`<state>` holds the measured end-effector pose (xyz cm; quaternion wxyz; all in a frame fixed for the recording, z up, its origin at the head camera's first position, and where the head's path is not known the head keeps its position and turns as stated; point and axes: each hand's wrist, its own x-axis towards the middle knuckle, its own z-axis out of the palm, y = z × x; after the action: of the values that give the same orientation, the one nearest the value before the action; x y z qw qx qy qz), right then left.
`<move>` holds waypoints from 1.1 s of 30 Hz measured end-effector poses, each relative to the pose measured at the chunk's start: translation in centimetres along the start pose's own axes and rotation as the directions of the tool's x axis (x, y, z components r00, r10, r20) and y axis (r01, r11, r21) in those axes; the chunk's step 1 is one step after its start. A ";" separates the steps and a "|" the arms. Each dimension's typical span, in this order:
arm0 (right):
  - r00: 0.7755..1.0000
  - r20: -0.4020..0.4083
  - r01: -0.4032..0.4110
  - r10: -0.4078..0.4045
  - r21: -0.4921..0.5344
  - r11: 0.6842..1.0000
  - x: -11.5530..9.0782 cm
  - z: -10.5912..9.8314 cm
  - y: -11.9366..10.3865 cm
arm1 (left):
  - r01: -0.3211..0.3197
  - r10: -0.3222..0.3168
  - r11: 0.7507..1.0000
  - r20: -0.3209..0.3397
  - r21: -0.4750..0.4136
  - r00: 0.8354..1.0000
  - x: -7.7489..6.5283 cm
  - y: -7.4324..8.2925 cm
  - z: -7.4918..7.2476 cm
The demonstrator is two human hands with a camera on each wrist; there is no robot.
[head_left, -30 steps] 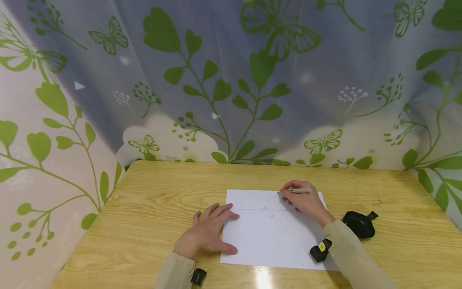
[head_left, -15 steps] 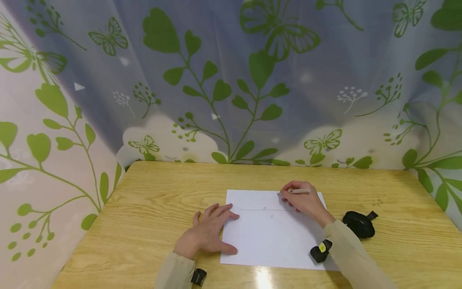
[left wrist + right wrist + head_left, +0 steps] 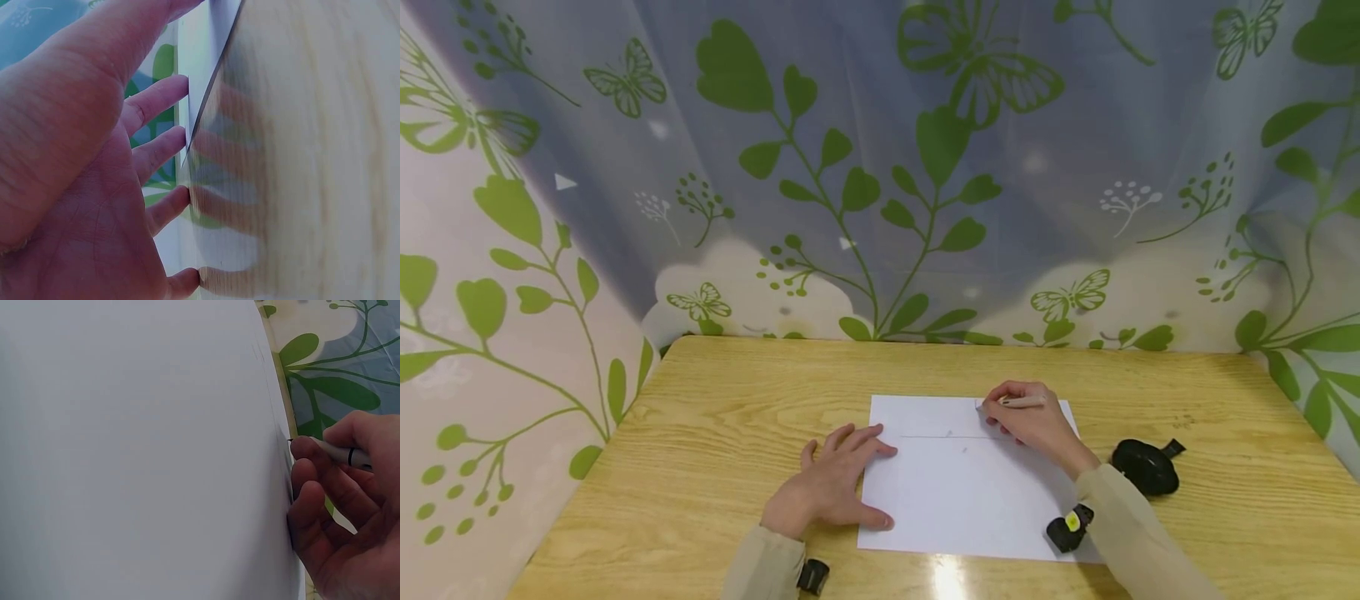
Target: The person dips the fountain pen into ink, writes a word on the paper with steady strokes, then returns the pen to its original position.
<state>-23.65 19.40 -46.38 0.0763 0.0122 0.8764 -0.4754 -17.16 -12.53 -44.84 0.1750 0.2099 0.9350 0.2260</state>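
A white sheet of paper (image 3: 955,500) lies on the table, with a long thin horizontal line (image 3: 932,437) and a few small marks near its top. My right hand (image 3: 1033,419) pinches a pale pen (image 3: 1024,402) between thumb and fingers, its tip at the upper part of the sheet. In the right wrist view the pen (image 3: 340,452) shows a dark tip and a black band, and the other fingers curl beneath it. My left hand (image 3: 835,485) rests spread at the sheet's left edge, thumb and fingertips on or beside the paper.
A rounded black object with a strap (image 3: 1146,467) sits right of the sheet. Black wrist cameras (image 3: 1067,529) hang at both sleeves. The wooden table (image 3: 722,408) meets a leaf-patterned curtain (image 3: 865,167) at its back edge.
The right hand and pen have shifted slightly toward the near side of the sheet. A short faint stroke now shows by the pen tip. The left hand stays in place.
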 end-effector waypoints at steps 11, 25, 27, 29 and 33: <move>1.000 0.014 0.005 -0.005 0.003 1.000 -0.6 0.1 -0.1 | 0.006 -0.006 1.000 -0.003 0.002 1.000 0.3 -0.2 0.2; 0.999 0.036 -0.005 0.005 0.013 1.000 -1.3 0.2 0.1 | -0.001 0.001 1.000 -0.005 -0.018 1.000 0.1 -0.1 0.1; 0.999 0.038 -0.003 0.003 0.017 1.000 -1.4 0.2 0.1 | -0.002 0.002 1.000 -0.005 -0.013 1.000 0.1 -0.1 0.2; 0.999 0.040 0.000 -0.001 0.020 1.000 -1.5 0.2 0.1 | -0.002 0.002 1.000 -0.006 -0.009 1.000 0.2 -0.2 0.2; 0.999 0.048 0.004 -0.005 0.018 1.000 -1.9 0.3 0.0 | 0.000 0.000 1.000 -0.003 -0.008 1.000 0.2 -0.1 0.2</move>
<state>-21.70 19.22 -46.29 0.0959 -0.0006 0.8701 -0.4834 -17.35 -12.47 -45.12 0.1744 0.2086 0.9344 0.2300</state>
